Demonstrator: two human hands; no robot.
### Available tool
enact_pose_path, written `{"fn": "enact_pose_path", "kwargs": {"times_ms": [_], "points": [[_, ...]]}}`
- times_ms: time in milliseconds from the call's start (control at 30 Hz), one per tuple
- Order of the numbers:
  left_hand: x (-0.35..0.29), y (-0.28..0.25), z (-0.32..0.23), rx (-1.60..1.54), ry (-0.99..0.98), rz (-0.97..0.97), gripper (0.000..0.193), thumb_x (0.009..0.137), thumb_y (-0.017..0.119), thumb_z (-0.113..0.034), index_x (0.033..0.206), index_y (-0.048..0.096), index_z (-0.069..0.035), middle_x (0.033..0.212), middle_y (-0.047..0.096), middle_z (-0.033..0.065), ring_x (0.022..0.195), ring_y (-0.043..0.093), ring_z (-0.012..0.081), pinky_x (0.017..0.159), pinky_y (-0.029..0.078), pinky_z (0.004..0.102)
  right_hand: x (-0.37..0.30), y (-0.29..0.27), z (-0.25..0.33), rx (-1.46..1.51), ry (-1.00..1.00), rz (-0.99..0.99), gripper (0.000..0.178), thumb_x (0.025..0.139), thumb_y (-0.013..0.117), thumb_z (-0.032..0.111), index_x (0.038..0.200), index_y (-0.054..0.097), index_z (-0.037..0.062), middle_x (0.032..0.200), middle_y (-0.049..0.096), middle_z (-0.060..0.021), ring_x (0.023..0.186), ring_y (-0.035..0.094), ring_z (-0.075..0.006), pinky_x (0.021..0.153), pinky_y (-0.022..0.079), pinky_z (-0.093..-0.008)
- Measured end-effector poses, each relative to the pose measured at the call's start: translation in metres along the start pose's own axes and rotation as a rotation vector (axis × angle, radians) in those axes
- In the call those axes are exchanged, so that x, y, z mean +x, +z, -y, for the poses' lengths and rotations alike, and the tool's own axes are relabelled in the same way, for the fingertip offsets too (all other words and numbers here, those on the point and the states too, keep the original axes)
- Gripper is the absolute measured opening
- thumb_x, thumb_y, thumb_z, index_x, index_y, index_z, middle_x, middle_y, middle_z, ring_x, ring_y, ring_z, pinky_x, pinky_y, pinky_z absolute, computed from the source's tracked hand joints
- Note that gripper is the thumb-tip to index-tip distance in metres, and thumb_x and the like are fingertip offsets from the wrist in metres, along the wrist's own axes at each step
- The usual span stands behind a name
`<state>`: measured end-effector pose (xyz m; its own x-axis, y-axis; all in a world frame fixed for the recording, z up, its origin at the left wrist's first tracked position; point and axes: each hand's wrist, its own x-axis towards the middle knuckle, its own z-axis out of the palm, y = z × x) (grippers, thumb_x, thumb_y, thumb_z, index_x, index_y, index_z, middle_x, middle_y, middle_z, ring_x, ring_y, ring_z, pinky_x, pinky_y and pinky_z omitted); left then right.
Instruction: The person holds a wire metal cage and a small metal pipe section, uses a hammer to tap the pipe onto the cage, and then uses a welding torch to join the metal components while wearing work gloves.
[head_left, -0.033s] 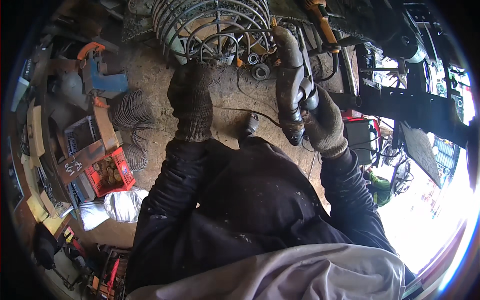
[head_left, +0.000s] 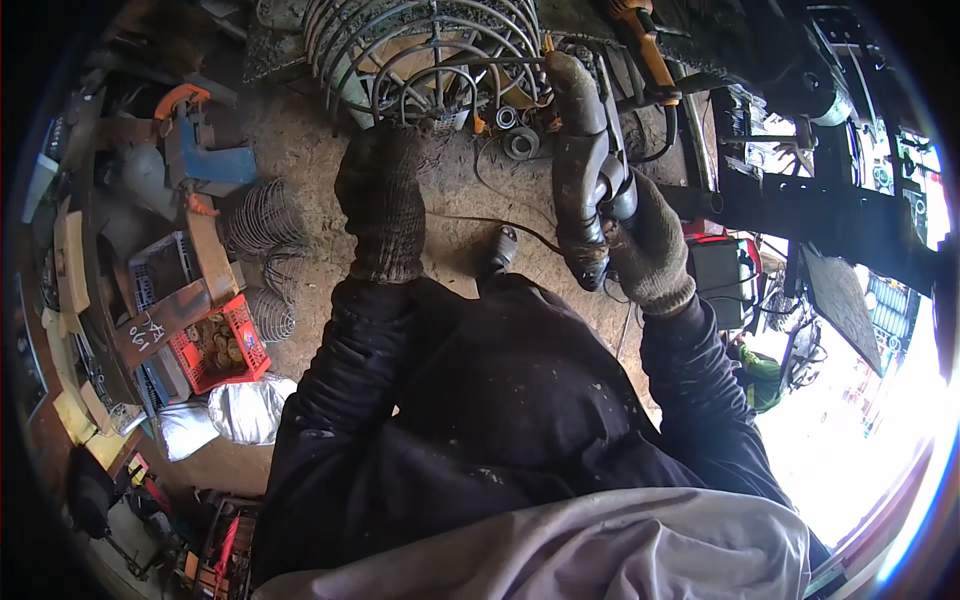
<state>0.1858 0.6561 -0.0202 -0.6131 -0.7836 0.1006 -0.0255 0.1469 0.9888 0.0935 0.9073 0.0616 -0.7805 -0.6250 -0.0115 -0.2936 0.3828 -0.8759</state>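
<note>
The right hand (head_left: 650,245) grasped the tool (head_left: 580,195) low down — likely heavy, rigid, best held round its body. Whether the left hand (head_left: 383,195) gripped the stiff-looking cage (head_left: 436,55), I couldn't tell.

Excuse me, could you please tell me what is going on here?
A person in gloves and dark sleeves is at a cage of curved metal rods. The left hand is at the cage's near edge, though how firmly it grips is hard to tell. The right hand holds a worn, grey-brown hand tool upright in the picture, just right of the cage. Off to the left sits a red plastic crate with round pieces inside.
</note>
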Motion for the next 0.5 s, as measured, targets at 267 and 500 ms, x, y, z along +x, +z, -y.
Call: {"fn": "enact_pose_path", "kwargs": {"times_ms": [267,500], "points": [[-0.001,0.002,0.016,-0.11,0.028,-0.029,0.023,0.09,0.071,-0.017,0.108,0.068,-0.003,0.099,0.069,0.0051,0.089,0.064,0.0157,0.079,0.051,0.0307,-0.002,0.002,-0.011,0.015,-0.042,-0.012,0.062,0.088,0.074,0.032,0.135,0.05,-0.0023,0.112,0.066,-0.0172,0.102,0.066,-0.0235,0.088,0.052,-0.0377],[0.0,0.004,0.003,-0.146,-0.075,-0.019,0.026,0.092,0.068,-0.019,0.111,0.066,-0.001,0.101,0.068,0.0063,0.093,0.062,0.0162,0.084,0.05,0.0323,-0.001,0.0,-0.004,0.038,0.009,0.005,0.064,0.088,0.075,0.032,0.135,0.049,-0.0024,0.111,0.066,-0.0165,0.101,0.066,-0.0217,0.087,0.053,-0.0365]]}}
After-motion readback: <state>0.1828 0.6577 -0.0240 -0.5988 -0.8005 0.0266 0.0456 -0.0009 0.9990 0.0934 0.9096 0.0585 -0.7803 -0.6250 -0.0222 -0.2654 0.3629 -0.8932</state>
